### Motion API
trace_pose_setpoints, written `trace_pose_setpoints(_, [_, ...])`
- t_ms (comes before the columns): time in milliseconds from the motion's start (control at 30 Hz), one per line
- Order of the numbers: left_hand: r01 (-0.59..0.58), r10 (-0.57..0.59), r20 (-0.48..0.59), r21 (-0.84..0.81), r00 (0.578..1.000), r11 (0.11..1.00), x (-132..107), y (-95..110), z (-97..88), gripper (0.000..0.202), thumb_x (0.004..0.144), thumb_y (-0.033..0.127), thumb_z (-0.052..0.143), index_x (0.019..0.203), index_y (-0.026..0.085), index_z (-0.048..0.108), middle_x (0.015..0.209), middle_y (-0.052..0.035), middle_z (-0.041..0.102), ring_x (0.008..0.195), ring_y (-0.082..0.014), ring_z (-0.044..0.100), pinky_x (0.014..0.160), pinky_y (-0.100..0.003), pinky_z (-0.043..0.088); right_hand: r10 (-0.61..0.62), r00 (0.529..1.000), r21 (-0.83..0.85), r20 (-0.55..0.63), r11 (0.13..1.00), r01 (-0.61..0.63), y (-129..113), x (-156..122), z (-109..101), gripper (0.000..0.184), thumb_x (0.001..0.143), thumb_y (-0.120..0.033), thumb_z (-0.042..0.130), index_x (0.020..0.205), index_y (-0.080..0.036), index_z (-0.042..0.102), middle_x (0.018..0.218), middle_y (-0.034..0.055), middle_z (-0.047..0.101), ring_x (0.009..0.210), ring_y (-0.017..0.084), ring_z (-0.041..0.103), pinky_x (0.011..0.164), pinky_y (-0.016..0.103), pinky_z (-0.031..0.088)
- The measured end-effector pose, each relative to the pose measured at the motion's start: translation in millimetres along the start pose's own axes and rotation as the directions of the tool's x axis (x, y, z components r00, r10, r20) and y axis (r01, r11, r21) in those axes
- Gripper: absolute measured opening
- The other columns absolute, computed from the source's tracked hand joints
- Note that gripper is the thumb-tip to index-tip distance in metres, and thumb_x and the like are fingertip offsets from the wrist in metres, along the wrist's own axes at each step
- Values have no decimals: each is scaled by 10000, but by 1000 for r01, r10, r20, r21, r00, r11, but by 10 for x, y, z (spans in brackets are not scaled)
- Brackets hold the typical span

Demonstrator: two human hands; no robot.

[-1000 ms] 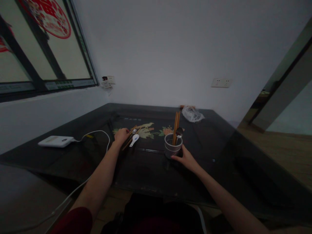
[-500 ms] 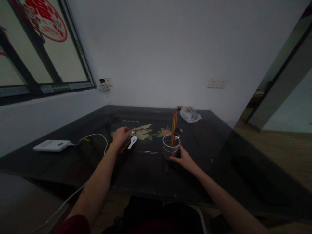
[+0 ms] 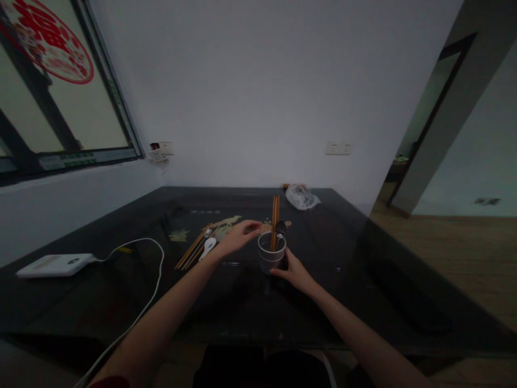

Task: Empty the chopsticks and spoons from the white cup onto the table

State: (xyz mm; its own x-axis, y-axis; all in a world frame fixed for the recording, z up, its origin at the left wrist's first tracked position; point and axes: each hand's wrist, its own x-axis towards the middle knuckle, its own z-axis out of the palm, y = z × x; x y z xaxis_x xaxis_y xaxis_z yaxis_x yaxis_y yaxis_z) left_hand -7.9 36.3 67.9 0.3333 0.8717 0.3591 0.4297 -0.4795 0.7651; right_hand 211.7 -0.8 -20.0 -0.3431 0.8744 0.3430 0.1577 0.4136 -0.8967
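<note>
My right hand (image 3: 298,274) grips the lower right side of a grey cup (image 3: 267,263) standing on the table. Upright in the cup are wooden chopsticks (image 3: 274,213) and a dark metal spoon (image 3: 281,228). Just left of the rim, my left hand (image 3: 241,236) reaches with fingers stretched out and holds nothing visible. Behind its forearm, to the left, more chopsticks (image 3: 189,253) lie slanted side by side. A white ceramic spoon (image 3: 208,247) lies beside them, along with a small metal spoon (image 3: 208,233).
A white power bank (image 3: 56,265) with a white cable (image 3: 160,269) lies at the table's left. Toward the wall sits a crumpled clear plastic bag (image 3: 302,198). A long dark object (image 3: 407,293) rests on the right of the black table (image 3: 242,318).
My left hand has left the chopsticks lying on the table and moved right, close to the cup. My right hand stays on the cup. The view has shifted to the right.
</note>
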Motion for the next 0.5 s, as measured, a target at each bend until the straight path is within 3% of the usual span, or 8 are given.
trace_pose_setpoints(100, [52,-50,160,-10,986,999,140,152,167,418,786,401,596,1122,154,621,1179,-104,635,1075,-226,582,930,-317,438,9,1000,13,-7,1000,-9,-4,3,5,800,627,-272,779,1327,-200,397,1328,119,516,1234,266,478,1060,446,340])
trace_pose_setpoints(200, [88,-65,318,-57,946,994,253,234,268,402,786,402,598,1089,141,639,1126,-92,664,1037,-231,599,903,-308,442,21,1000,10,-3,1000,-21,3,9,6,785,628,-275,776,1317,-196,406,1303,122,535,1209,270,501,1045,452,358])
trace_pose_setpoints(500, [178,-144,350,-69,926,982,356,117,420,359,673,301,682,973,104,657,988,-87,686,913,-217,616,822,-310,462,-14,1000,-12,-20,1000,14,22,10,5,767,622,-267,783,1295,-188,424,1306,117,531,1223,271,482,1051,451,344])
